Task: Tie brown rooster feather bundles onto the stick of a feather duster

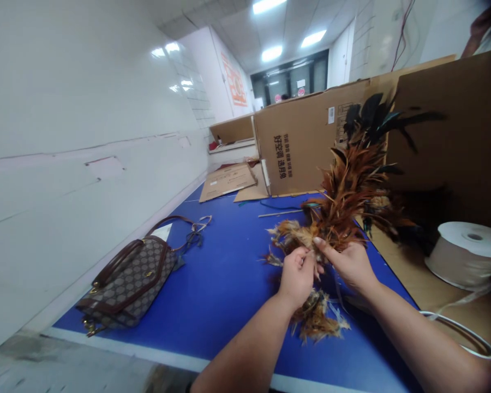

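A large bunch of feathers (346,183), rust-brown with long black-green tips, rises over the blue table in front of me. My right hand (349,265) is closed around its lower end, thumb pointing left across the tan feathers. Close beside it, my left hand (298,275) has its fingers curled and pinched at the base of the tan feathers (292,232); the exact pinch point is partly hidden. Below both hands, a clump of loose tan and brown feathers (319,319) lies on the table. A thin pale strand hangs beneath the right hand.
A patterned handbag (141,278) lies at left on the blue table (221,284). Cardboard boxes (303,142) wall off the back and right. At right sit a white spool (468,254) of ribbon and a white ring (462,333). A flat cardboard piece (227,180) lies behind.
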